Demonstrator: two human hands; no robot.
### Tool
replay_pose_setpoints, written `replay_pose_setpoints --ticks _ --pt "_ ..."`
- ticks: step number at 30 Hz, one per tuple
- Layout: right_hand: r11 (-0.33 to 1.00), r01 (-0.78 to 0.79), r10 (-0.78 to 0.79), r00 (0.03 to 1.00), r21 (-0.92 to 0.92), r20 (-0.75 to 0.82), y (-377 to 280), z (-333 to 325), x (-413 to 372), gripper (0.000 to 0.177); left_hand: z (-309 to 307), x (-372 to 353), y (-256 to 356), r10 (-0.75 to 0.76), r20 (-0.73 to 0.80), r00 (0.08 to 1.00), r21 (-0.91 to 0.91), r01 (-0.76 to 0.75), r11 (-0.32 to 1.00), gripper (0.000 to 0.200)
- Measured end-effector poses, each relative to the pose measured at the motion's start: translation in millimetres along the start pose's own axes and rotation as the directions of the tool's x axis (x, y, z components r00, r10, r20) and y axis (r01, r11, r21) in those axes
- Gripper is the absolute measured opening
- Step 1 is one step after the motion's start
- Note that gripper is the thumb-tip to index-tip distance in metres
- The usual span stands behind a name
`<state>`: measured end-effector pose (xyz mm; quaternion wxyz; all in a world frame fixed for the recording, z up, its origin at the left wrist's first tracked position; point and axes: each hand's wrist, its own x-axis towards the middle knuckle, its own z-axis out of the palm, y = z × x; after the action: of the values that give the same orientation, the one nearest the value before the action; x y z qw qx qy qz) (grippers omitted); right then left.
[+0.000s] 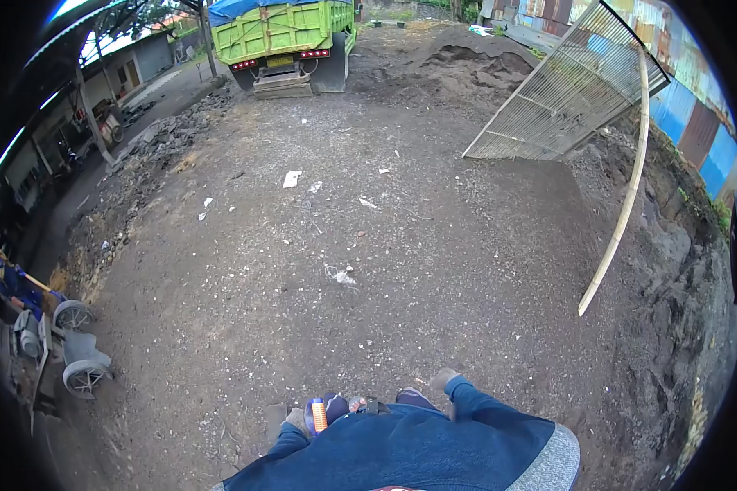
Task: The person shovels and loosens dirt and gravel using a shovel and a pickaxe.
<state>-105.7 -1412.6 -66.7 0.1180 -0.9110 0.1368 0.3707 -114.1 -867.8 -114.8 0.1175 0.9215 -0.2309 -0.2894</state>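
I look down over my blue sweater (418,450) at dark, sandy ground. My left hand (296,420) shows just past the left sleeve, close against a small orange and blue object (319,416); I cannot tell whether the hand grips it. A flat dark shape (274,417) lies next to that hand. My right hand (444,379) sticks out of the right sleeve with fingers curled, and nothing is visible in it. Most of both hands is hidden by my body.
A green truck (282,33) stands at the far end. A mesh sieve screen (573,90) leans at the right, with a bamboo pole (622,213) against it. Sand heaps (467,65) lie behind. Wheeled carts (78,344) stand at left, and rubble (164,139) lines that edge.
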Motion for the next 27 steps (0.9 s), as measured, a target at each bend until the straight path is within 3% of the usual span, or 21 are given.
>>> replay_pose_setpoints --ticks 1,2,3,4,5,6,8,10,11,13,17,20,22,25,26,27 --pt "0.998 0.061 -0.059 0.996 0.026 -0.066 -40 -80 10 0.052 -8 -1 7 -0.04 0.051 0.998 0.023 0.039 0.999 0.036" --pt "0.984 0.07 -0.018 0.953 0.163 -0.303 -100 -188 -36 0.058 -5 3 6 -0.05 0.044 0.998 0.062 0.047 0.997 0.035" --pt "0.97 0.204 -0.113 0.859 0.131 -0.5 -148 -281 -72 0.07 15 13 -10 -0.06 0.038 0.997 0.1 0.056 0.993 0.034" --pt "0.937 0.335 -0.294 0.601 -0.099 -0.743 -175 -352 -77 0.077 26 15 -15 -0.073 0.034 0.997 0.139 0.067 0.988 0.033" --pt "0.896 0.289 -0.401 0.203 -0.337 -0.893 -198 -417 -90 0.079 26 10 -8 -0.146 0.017 0.989 0.103 0.143 0.984 0.032" --pt "0.874 0.231 -0.428 -0.052 -0.428 -0.902 -221 -483 -125 0.081 17 4 4 -0.219 -0.004 0.976 0.065 0.218 0.974 0.032" --pt "0.861 0.109 -0.415 -0.416 -0.497 -0.809 -246 -592 -194 0.08 -5 -14 25 -0.299 -0.049 0.953 -0.057 0.296 0.953 0.038" --pt "0.822 -0.006 -0.393 -0.732 -0.57 -0.557 -253 -671 -251 0.08 -12 -22 39 -0.363 -0.034 0.931 -0.127 0.356 0.926 0.039" --pt "0.786 -0.064 -0.373 -0.843 -0.615 -0.388 -254 -694 -279 0.077 -10 -27 46 -0.395 -0.018 0.918 -0.169 0.387 0.907 0.039" --pt "0.876 0.03 -0.27 -0.797 -0.482 -0.54 -254 -708 -322 0.085 1 -32 54 -0.45 0.032 0.893 -0.243 0.444 0.863 0.041" --pt "0.883 0.037 -0.222 -0.846 -0.469 -0.485 -250 -725 -353 0.079 23 -38 63 -0.554 0.144 0.82 -0.444 0.554 0.705 0.044" --pt "0.865 0.057 -0.223 -0.847 -0.498 -0.483 -249 -721 -354 0.081 35 -35 69 -0.636 0.237 0.734 -0.652 0.605 0.456 0.046" --pt "0.841 0.094 -0.226 -0.833 -0.532 -0.505 -246 -713 -331 0.085 44 -28 71 -0.674 0.324 0.664 -0.786 0.585 0.198 0.047" --pt "0.84 -0.009 -0.415 -0.654 -0.542 -0.633 -229 -712 -238 0.071 50 -21 78 -0.687 0.443 0.575 -0.873 0.45 -0.186 0.05" --pt "0.849 -0.001 -0.467 -0.472 -0.529 -0.748 -223 -690 -201 0.065 55 -19 80 -0.686 0.483 0.545 -0.869 0.399 -0.295 0.05" --pt "0.862 0.138 -0.486 -0.048 -0.488 -0.873 -217 -661 -181 0.059 61 -20 81 -0.682 0.499 0.535 -0.865 0.36 -0.35 0.051"
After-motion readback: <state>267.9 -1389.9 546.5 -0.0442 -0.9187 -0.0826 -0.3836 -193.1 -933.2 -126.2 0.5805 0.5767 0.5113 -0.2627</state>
